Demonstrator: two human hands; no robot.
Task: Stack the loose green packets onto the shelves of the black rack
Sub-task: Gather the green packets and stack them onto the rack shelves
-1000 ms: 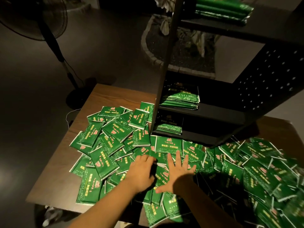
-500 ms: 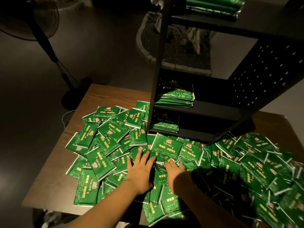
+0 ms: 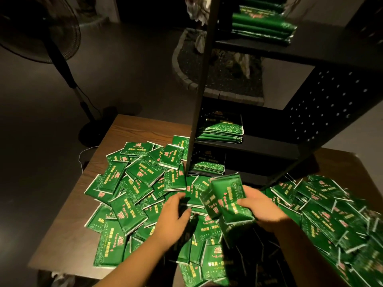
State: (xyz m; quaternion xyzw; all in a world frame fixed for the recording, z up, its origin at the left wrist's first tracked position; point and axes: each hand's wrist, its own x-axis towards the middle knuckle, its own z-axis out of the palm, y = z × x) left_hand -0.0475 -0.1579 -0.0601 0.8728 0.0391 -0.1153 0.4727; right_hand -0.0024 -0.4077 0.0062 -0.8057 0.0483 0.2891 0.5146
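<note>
Loose green packets (image 3: 132,187) with red and gold print cover the wooden table (image 3: 68,235) in a heap. My right hand (image 3: 263,210) holds a small bunch of green packets (image 3: 226,197) lifted above the heap, thumb on top. My left hand (image 3: 174,214) reaches into the pile beside it, its fingers curled onto a packet (image 3: 192,193) that lies on the heap. The black rack (image 3: 323,112) stands on the table behind the heap, with packet stacks on its lower shelf (image 3: 207,167), middle shelf (image 3: 220,129) and top shelf (image 3: 261,27).
A standing fan (image 3: 47,38) is on the floor to the left, its base by the table's far corner. A round stone-edged planter (image 3: 217,75) lies behind the rack. More packets (image 3: 335,214) spread to the right table edge.
My right hand has gathered packets from the heap and lifted them. My left hand has shifted right and curled its fingers onto a packet. The camera has moved closer.
</note>
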